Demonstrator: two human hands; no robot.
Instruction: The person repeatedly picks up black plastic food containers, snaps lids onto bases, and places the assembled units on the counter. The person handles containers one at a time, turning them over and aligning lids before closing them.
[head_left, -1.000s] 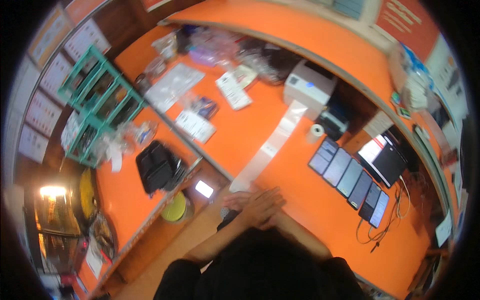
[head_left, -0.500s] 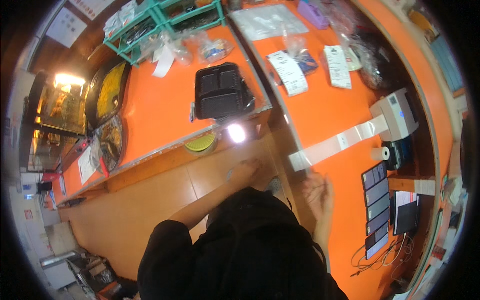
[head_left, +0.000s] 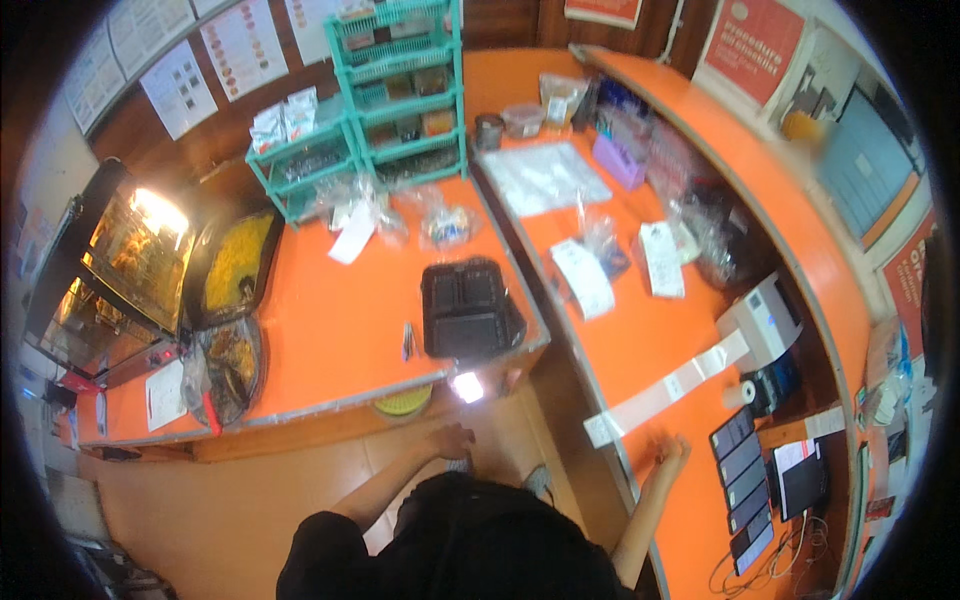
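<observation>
My left hand point(head_left: 450, 442) hangs over the floor in front of the left counter, fingers loosely bent and nothing seen in it. Above the right counter, my right hand point(head_left: 668, 457) is held with its fingers half curled and apart, empty as far as I can see. Just beyond it runs a long white label strip point(head_left: 665, 390), fed out of a white label printer point(head_left: 765, 322). A row of several phones point(head_left: 742, 480) lies to the right of that hand. A black compartment tray point(head_left: 466, 308) sits near the left counter's front corner.
On the left stand a lit display warmer point(head_left: 130, 255), a pan of yellow food point(head_left: 238, 262) and a bag-lined tray point(head_left: 228, 370). Green stacked baskets point(head_left: 408, 100) rise at the back. Paper slips point(head_left: 582, 278) and plastic bags lie on the right counter. A gap separates the counters.
The view has tilted up, so the counters sit lower and more of the back wall shows. My right hand has shifted right along the label strip, closer to the phones.
</observation>
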